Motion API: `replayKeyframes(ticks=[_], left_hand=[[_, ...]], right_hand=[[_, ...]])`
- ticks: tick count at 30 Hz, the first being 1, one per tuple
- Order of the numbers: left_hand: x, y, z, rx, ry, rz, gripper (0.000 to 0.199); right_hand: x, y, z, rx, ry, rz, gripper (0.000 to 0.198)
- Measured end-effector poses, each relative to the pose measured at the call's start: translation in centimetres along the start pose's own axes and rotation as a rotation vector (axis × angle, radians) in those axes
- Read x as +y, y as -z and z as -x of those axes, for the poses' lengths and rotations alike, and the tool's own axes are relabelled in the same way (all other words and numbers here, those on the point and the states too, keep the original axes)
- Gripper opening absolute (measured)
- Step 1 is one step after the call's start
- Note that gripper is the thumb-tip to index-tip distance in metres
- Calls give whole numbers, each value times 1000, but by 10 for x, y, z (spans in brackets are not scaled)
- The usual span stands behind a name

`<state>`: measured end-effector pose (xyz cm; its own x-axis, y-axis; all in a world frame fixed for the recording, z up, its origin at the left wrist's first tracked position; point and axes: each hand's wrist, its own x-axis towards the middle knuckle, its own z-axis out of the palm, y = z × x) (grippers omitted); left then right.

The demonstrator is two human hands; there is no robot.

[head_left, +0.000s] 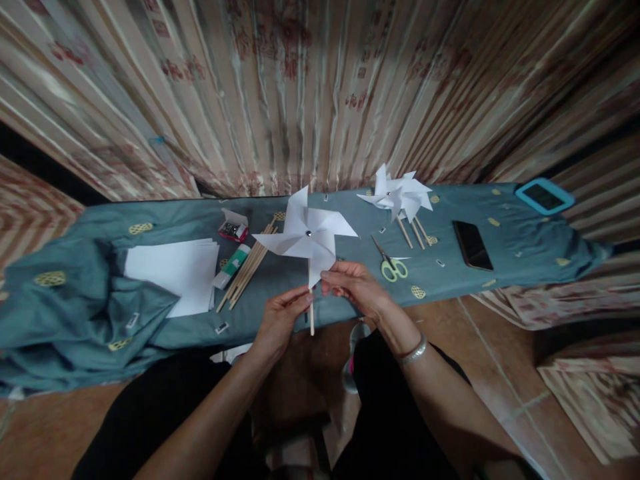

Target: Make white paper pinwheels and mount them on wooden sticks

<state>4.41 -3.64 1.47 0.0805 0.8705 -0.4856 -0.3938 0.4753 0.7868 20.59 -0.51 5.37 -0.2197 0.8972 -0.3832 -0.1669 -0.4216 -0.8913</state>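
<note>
Evidently the left hand [283, 313] pinched the wooden stick [312, 317] below the white pinwheel [303, 240], over the cloth [530, 240], while the right hand [356, 283] gripped its lowest blade [320, 261]; steady support and light touch seemed best.

Twelve o'clock: pleated beige curtain [305, 100], reddish print, sweeping right across! Nine to three: long cloth-draped surface [525, 247], grey-green, yellow motifs, folds bunching at nine. Four o'clock: brown tiled floor [467, 363], pale joints showing, striped drape [595, 400] farther out. Light dim, soft.
</note>
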Motion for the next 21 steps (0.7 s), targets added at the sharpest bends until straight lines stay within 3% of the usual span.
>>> replayKeyframes(ticks=[9, 14, 17, 21], left_hand=[[-1, -2, 2, -75, -7, 10, 40], [0, 0, 1, -9, -8, -3, 41], [1, -1, 2, -7, 0, -2, 41], [0, -3, 4, -18, 34, -5, 42]], right_hand=[[4, -8, -4, 10, 15, 105, 36], [-7, 5, 0, 26, 53, 262, 37], [-17, 27, 0, 205, 174, 317, 38], [-21, 57, -11, 621, 487, 274, 34]])
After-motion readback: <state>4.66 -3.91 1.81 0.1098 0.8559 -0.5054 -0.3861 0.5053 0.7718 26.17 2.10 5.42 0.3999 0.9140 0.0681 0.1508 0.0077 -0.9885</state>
